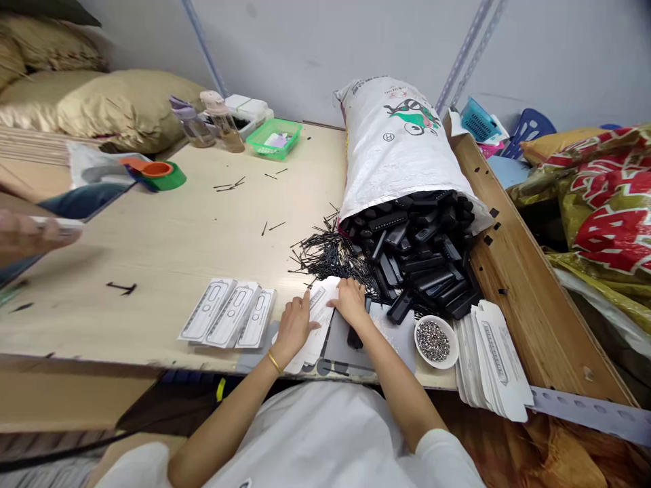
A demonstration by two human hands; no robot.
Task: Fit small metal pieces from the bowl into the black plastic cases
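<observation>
Pale grey wall (305, 41), light wooden table (167, 237), gold cushions (122, 108), slotted metal uprights (465, 51)

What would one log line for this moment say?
left hand: flat on white card | right hand: on card beside black pins | sack: open, black parts spilling

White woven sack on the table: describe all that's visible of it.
The white woven sack looks like plastic weave, with a green and red printed logo near its top. It lies on its side on the wooden table, mouth open toward the person, spilling black plastic parts. Its right flank rests against the raised wooden edge board.
</observation>
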